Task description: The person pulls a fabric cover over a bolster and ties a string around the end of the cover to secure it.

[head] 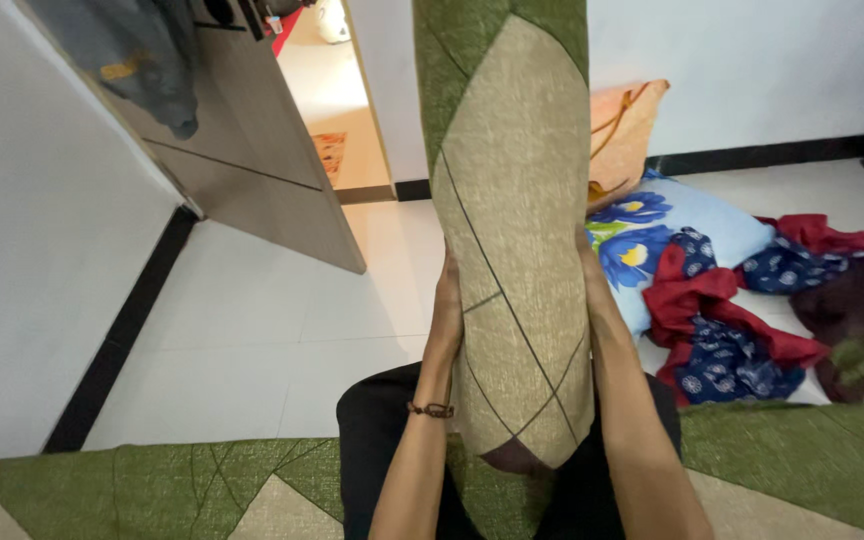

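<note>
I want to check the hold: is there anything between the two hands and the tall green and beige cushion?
Nothing visible does. The left hand and the right hand press directly on opposite sides of the upright cushion, with no cloth between.

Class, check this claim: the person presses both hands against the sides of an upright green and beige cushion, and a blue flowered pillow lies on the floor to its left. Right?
Not quite. In the head view the blue flowered pillow lies to the right of the cushion, not left. Both the left hand and right hand do press its sides.
</note>
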